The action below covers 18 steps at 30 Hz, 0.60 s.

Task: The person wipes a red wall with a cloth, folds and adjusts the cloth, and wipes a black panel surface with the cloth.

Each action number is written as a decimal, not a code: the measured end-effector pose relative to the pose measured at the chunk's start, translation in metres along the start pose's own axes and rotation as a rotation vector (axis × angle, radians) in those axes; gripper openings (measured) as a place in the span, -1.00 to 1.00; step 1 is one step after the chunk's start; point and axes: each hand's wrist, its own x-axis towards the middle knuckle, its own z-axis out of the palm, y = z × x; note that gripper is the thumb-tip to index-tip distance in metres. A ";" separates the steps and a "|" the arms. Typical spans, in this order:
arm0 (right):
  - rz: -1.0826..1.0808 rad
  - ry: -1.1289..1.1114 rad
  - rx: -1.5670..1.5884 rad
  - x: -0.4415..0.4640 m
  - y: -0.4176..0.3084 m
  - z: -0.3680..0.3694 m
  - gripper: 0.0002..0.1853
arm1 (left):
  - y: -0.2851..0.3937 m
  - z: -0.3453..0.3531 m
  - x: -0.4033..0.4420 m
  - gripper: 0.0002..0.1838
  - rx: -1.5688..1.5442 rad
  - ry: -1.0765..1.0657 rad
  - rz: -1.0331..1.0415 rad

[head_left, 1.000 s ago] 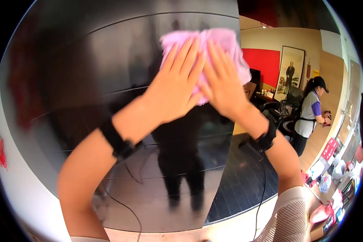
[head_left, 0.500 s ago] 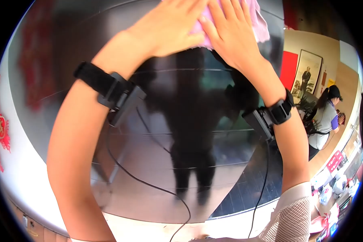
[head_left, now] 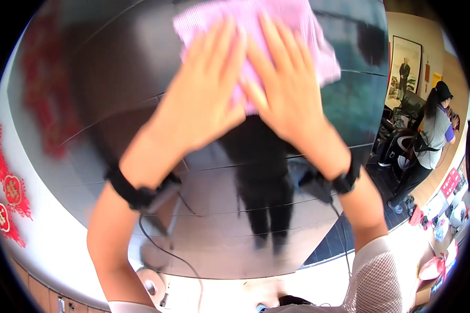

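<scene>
A pink striped cloth is spread against a glossy dark tiled surface. My left hand lies flat on the cloth's left part, fingers stretched upward and slightly blurred. Close beside it, my right hand presses on the right part with its fingers spread. Both palms face the surface, and the thumbs point toward each other. Cloth edges stick out above the fingertips and to the right. Each wrist wears a black strap with a small box and a cable.
Red hanging decorations are on the white wall at left. To the right, another person in a cap stands by a wall, near a framed picture and a black chair. Bags and boxes crowd the lower right.
Both hands and the cloth are lower in the view, so more of the cloth shows. My elbows are more bent. The surroundings have shifted somewhat as the camera moved.
</scene>
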 end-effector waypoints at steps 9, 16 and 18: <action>0.019 -0.119 0.064 -0.033 -0.017 -0.010 -0.44 | 0.024 0.011 -0.030 -0.17 -0.034 -0.002 -0.033; -0.131 0.061 -0.021 0.070 -0.007 0.017 -0.46 | -0.061 -0.016 0.013 -0.21 0.182 0.103 0.119; -0.147 0.028 -0.096 0.070 -0.010 0.023 -0.46 | -0.068 -0.021 0.010 -0.19 0.194 0.041 0.106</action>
